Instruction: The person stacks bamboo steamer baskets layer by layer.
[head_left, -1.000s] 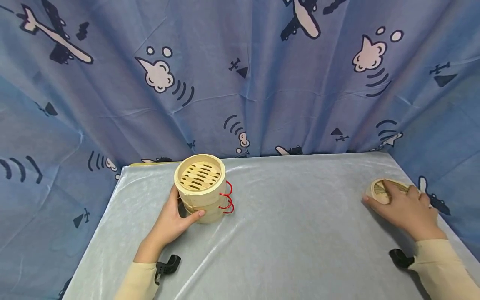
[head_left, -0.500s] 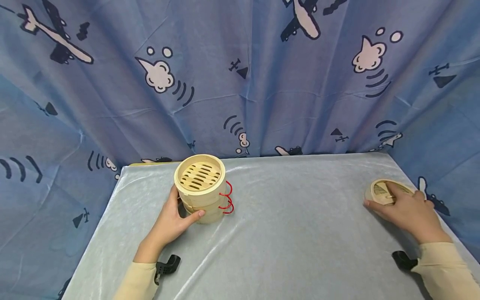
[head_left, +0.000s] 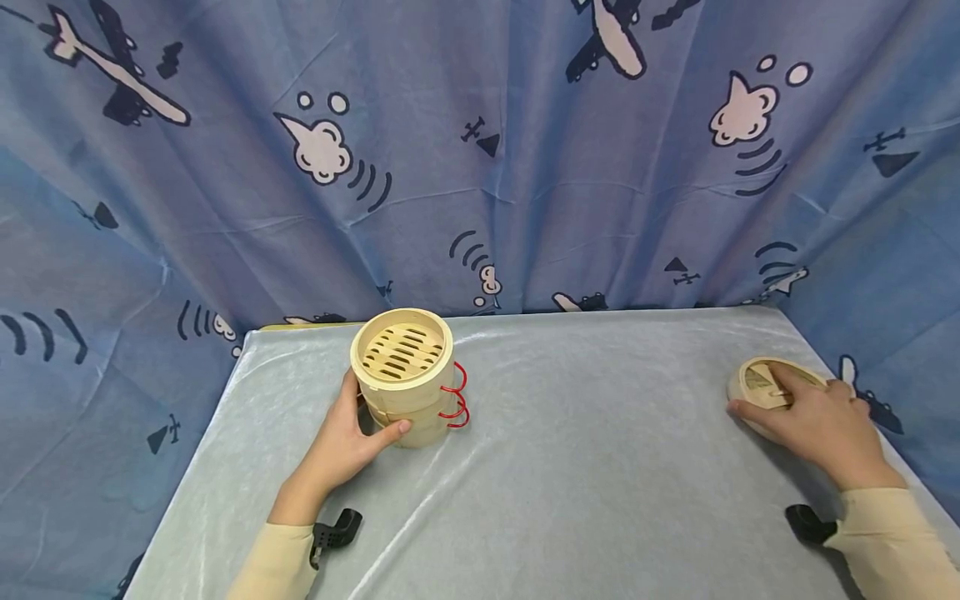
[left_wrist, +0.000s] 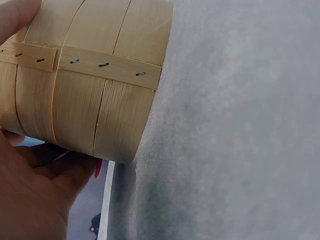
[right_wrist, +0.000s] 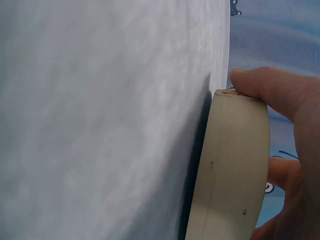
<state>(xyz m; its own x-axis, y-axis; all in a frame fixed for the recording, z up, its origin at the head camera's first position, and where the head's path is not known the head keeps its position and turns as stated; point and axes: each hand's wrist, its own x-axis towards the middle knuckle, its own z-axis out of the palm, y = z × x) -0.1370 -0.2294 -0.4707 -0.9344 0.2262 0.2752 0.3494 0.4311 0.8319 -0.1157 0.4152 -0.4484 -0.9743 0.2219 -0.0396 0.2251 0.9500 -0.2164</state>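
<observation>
A stack of round bamboo steamer baskets stands on the left half of the table, slatted bottom showing inside the top one. Red loops stick out on its right side. My left hand grips the stack's left side, thumb across the front. In the left wrist view the stapled bamboo wall fills the upper left. Far to the right, my right hand holds a shallow bamboo steamer lid by its edge, partly covering it. The right wrist view shows the lid's side wall, a dark shadow beside it.
A pale grey cloth covers the table. Behind it and at both sides hangs a blue curtain printed with planes and clouds. The lid is close to the table's right edge. Each wrist carries a black camera mount.
My right hand has shifted slightly to the right over the lid, its fingers drawn closer to the near side. My left hand and the stack have stayed in place.
</observation>
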